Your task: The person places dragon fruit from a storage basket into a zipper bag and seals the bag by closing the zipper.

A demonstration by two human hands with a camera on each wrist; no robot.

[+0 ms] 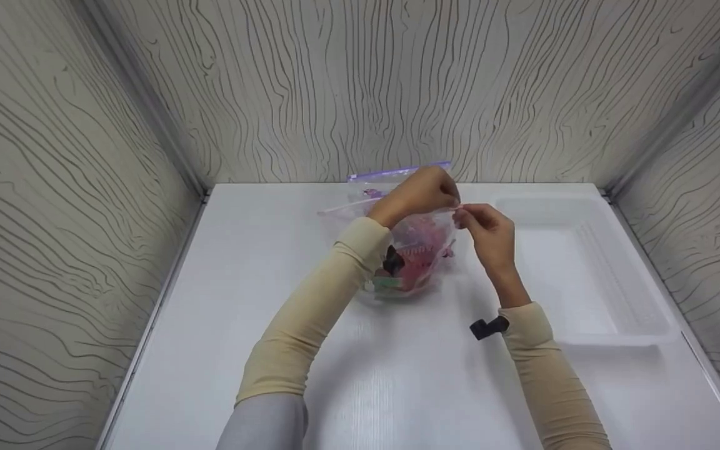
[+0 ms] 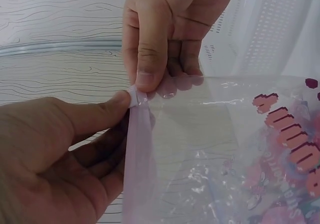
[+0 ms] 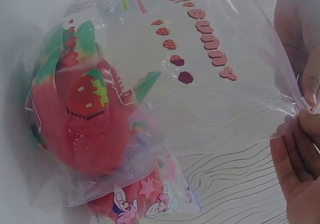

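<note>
A clear zip bag (image 1: 419, 262) with strawberry and letter prints stands at the back of the table. Inside it is a red, green-tipped dragon fruit (image 3: 85, 124). My left hand (image 1: 422, 190) pinches the pale pink zip strip (image 2: 136, 154) close to its end, thumb at the small white slider (image 2: 133, 96). Right beside it, my right hand (image 1: 491, 237) holds the bag's top corner between thumb and fingers. In the left wrist view the two thumbs nearly meet at that corner. Behind stands a second bag (image 1: 397, 173) with a purple zip; its cartoon print shows in the right wrist view.
To the right on the white table (image 1: 229, 300) lies a shallow white plastic tray (image 1: 610, 339) with a perforated side. Wood-grain panels (image 1: 360, 94) rise at the back and on both sides. A black wrist mount (image 1: 488, 327) juts from the right sleeve.
</note>
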